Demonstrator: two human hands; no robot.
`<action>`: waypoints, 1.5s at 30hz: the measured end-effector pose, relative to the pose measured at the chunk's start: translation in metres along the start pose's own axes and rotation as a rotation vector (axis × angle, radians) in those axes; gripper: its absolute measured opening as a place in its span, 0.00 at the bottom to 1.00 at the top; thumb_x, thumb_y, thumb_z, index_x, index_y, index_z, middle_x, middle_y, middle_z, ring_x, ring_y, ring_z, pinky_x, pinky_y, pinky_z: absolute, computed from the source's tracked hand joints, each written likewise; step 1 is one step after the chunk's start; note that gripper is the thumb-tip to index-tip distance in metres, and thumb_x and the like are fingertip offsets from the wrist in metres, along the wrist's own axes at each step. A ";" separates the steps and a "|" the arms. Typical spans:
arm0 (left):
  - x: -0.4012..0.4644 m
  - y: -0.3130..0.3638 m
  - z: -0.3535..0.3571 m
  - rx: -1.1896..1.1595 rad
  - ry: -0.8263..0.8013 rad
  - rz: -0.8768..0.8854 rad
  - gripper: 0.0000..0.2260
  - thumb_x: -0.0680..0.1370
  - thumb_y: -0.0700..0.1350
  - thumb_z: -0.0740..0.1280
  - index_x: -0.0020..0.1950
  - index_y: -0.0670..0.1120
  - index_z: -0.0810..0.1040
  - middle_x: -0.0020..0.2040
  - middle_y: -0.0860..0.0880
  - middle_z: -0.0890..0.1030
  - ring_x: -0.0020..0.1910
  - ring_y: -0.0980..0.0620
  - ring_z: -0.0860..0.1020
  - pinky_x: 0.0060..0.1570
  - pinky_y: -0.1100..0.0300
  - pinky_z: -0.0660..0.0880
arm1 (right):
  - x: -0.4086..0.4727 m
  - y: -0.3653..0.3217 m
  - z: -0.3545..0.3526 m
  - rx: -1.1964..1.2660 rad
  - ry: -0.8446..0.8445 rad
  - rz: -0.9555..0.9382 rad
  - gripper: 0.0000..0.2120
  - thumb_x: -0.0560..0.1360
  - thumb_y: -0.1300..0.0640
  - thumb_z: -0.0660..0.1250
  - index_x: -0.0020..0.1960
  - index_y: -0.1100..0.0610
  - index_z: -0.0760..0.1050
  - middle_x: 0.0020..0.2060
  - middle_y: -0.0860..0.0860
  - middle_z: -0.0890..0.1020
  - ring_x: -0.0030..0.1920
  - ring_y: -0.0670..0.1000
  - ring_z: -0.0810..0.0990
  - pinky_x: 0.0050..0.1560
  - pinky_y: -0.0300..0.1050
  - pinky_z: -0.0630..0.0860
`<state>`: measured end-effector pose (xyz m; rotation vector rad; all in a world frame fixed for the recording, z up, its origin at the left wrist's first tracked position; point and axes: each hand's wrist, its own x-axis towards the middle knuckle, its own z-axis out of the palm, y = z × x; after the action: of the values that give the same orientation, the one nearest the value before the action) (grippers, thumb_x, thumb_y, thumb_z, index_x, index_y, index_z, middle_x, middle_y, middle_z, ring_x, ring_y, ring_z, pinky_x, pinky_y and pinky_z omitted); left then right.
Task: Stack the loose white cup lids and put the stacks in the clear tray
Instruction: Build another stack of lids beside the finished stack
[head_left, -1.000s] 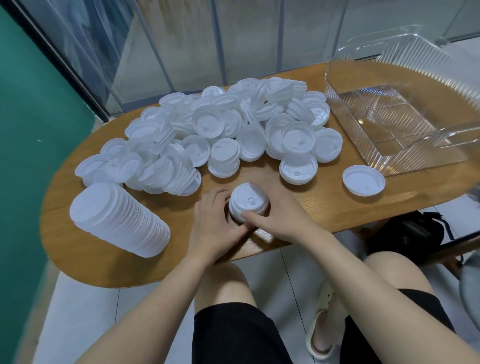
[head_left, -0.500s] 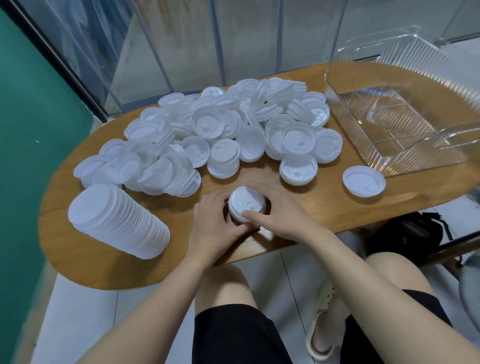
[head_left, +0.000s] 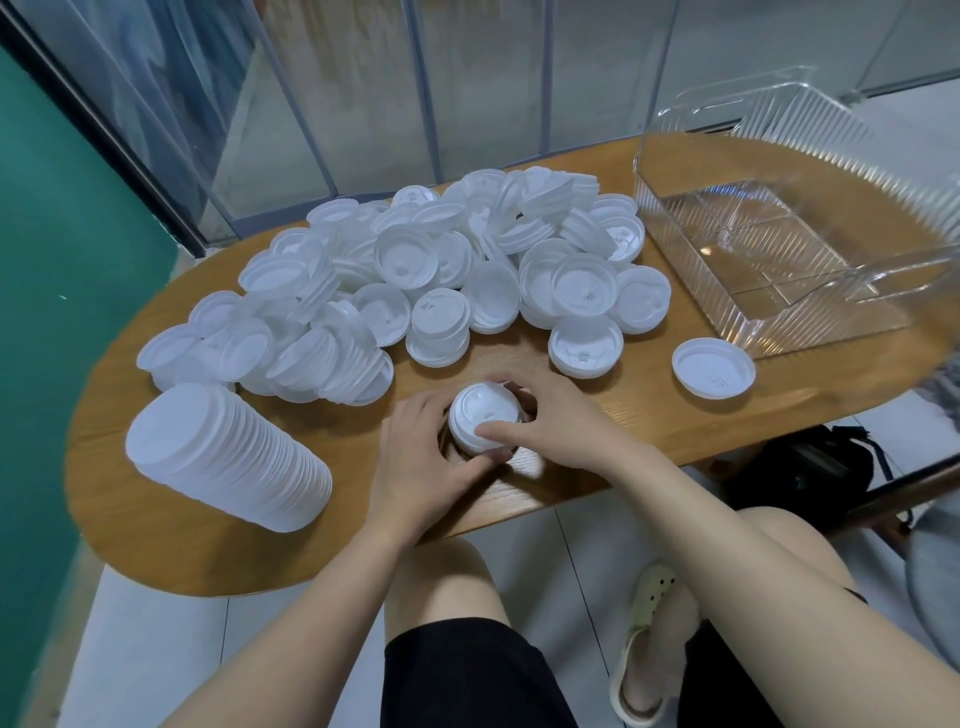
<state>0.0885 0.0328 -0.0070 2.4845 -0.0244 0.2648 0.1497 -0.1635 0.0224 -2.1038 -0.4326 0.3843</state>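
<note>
A short stack of white cup lids (head_left: 480, 420) stands on the wooden table near its front edge. My left hand (head_left: 422, 457) curls round the stack's left side. My right hand (head_left: 550, 431) grips its right side, thumb lying across the front rim. A big heap of loose white lids (head_left: 441, 275) covers the middle of the table. A long finished stack of lids (head_left: 228, 467) lies on its side at the front left. The clear tray (head_left: 810, 332) stands at the right with nothing in it.
One single lid (head_left: 712, 368) lies upside down in front of the tray. The oval wooden table (head_left: 649, 421) ends just below my hands. A black bag (head_left: 800, 473) sits on the floor under the table's right end. Glass panels stand behind.
Both hands have stayed wrapped round the small stack; the stack and hands sit a little farther from the table's front edge than a second ago.
</note>
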 end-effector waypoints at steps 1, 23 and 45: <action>0.000 -0.001 0.001 0.014 -0.001 0.003 0.32 0.68 0.71 0.75 0.65 0.57 0.77 0.60 0.60 0.77 0.61 0.57 0.72 0.62 0.56 0.67 | -0.002 0.000 -0.004 0.021 0.042 -0.008 0.24 0.74 0.45 0.77 0.68 0.45 0.76 0.58 0.35 0.76 0.60 0.37 0.76 0.61 0.34 0.72; 0.001 -0.003 0.001 0.070 -0.017 0.007 0.33 0.68 0.74 0.73 0.65 0.56 0.76 0.60 0.59 0.76 0.62 0.57 0.71 0.63 0.56 0.67 | -0.008 0.078 -0.035 -0.581 0.605 -0.486 0.06 0.73 0.60 0.78 0.48 0.59 0.83 0.52 0.53 0.85 0.57 0.54 0.83 0.57 0.47 0.70; -0.005 0.001 0.002 0.052 0.013 0.016 0.36 0.69 0.75 0.70 0.72 0.60 0.73 0.66 0.60 0.76 0.66 0.57 0.70 0.70 0.50 0.68 | -0.025 0.065 -0.035 -0.330 0.404 -0.337 0.13 0.77 0.47 0.74 0.43 0.50 0.71 0.41 0.45 0.73 0.41 0.47 0.72 0.41 0.39 0.67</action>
<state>0.0840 0.0311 -0.0088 2.5350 -0.0319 0.2922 0.1526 -0.2339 -0.0113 -2.2958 -0.6254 -0.3254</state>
